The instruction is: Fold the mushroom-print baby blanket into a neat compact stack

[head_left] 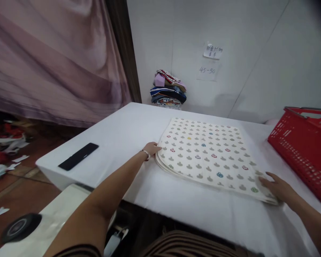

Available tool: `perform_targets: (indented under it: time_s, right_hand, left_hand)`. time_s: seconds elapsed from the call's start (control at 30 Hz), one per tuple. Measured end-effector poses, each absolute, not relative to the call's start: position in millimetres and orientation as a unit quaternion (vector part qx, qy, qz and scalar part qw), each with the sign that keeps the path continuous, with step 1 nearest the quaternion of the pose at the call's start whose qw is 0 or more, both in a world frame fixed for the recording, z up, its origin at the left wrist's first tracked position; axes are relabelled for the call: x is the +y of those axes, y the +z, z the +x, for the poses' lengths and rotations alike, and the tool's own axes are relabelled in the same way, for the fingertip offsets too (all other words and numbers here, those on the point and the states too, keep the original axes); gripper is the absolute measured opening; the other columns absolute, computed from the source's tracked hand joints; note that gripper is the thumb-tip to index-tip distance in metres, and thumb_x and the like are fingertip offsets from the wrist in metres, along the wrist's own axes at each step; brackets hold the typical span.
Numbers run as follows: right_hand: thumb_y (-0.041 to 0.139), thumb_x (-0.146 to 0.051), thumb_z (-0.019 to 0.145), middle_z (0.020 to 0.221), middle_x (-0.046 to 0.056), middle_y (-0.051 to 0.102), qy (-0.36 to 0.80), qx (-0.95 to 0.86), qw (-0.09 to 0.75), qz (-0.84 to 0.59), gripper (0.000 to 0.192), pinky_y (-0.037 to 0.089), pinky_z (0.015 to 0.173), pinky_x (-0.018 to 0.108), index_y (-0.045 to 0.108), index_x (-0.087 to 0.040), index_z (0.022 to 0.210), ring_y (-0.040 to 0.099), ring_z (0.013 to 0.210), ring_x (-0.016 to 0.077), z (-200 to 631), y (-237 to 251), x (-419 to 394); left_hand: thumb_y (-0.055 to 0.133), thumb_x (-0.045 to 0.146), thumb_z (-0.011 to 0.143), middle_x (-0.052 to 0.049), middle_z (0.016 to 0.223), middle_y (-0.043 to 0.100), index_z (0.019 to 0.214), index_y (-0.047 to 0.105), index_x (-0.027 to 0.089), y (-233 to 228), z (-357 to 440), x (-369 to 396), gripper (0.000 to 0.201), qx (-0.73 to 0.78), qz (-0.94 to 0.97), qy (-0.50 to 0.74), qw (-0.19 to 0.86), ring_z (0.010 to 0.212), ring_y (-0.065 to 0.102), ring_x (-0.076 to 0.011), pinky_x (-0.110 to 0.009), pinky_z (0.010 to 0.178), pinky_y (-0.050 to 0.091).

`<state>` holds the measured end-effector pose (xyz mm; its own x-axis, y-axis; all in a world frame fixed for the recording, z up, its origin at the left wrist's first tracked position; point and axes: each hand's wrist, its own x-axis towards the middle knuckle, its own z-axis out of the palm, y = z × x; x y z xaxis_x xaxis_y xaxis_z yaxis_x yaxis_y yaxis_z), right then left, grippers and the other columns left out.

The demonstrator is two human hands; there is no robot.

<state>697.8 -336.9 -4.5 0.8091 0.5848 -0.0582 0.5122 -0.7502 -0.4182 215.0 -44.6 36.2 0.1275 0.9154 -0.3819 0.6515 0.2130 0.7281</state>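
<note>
A folded cream cloth (207,153) printed with small grey, red and blue motifs lies flat on the white table (128,125). My left hand (151,149) rests at the cloth's left rounded corner, fingers touching its stacked edges. My right hand (276,186) lies palm down on the cloth's near right corner, fingers spread. Neither hand has anything lifted.
A red plastic basket (305,150) stands at the table's right edge. A black phone (78,156) lies near the left corner. A pile of folded clothes (168,89) sits by the back wall. A mauve curtain (50,60) hangs on the left; scraps litter the floor.
</note>
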Motion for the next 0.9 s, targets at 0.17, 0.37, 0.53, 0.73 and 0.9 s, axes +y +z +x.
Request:
perform_targets:
  time_s: [0.17, 0.37, 0.53, 0.73, 0.9]
  right_hand:
    - [0.056, -0.062, 0.06, 0.106, 0.021, 0.064, 0.245, -0.246, 0.229, -0.909, 0.068, 0.049, 0.064, 0.04, 0.048, -0.033, 0.121, 0.066, 0.071, 0.0264, 690, -5, -363]
    - [0.049, -0.052, 0.068, 0.108, 0.021, 0.062, 0.053, -0.414, 0.15, -0.896, 0.056, 0.043, 0.09, 0.043, 0.051, -0.029, 0.119, 0.06, 0.101, 0.031, 665, 7, -358]
    - [0.05, -0.049, 0.075, 0.102, 0.005, 0.067, 0.164, -0.56, 0.25, -0.773, 0.036, 0.049, 0.084, 0.039, 0.062, -0.029, 0.102, 0.062, 0.092, 0.0257, 562, 38, -306]
    - [0.051, -0.035, 0.08, 0.09, 0.0, 0.07, 0.289, -0.674, 0.288, -0.615, 0.021, 0.046, 0.077, 0.031, 0.068, -0.025, 0.086, 0.061, 0.083, 0.0189, 424, 51, -220]
    - [0.052, -0.031, 0.081, 0.076, 0.0, 0.067, 0.253, -0.716, 0.245, -0.602, 0.02, 0.039, 0.064, 0.025, 0.068, -0.021, 0.079, 0.056, 0.069, 0.0141, 368, 36, -168]
  left_hand:
    - [0.072, 0.021, 0.07, -0.007, 0.086, 0.07, 0.12, 0.053, 0.012, 40, 201, -71, 0.054, 0.634, 0.569, 0.162, 0.498, 0.062, 0.064, -0.0153, -0.024, 0.055, 0.052]
    - [0.067, 0.027, 0.076, -0.007, 0.088, 0.07, 0.114, 0.055, 0.012, 33, 190, -96, 0.042, 0.626, 0.556, 0.237, 0.493, 0.054, 0.062, -0.0099, -0.02, 0.051, 0.05]
    - [0.066, 0.035, 0.078, -0.008, 0.093, 0.07, 0.116, 0.053, 0.014, 27, 191, -122, 0.046, 0.634, 0.499, 0.246, 0.537, 0.054, 0.063, -0.0099, -0.018, 0.045, 0.045]
    - [0.062, 0.034, 0.08, -0.009, 0.097, 0.069, 0.107, 0.059, 0.012, 23, 197, -131, 0.035, 0.629, 0.499, 0.257, 0.538, 0.054, 0.062, -0.0086, -0.016, 0.041, 0.039]
    - [0.059, 0.036, 0.08, -0.006, 0.091, 0.07, 0.097, 0.062, 0.013, 17, 198, -130, 0.029, 0.626, 0.537, 0.265, 0.5, 0.049, 0.059, -0.0079, -0.016, 0.039, 0.036]
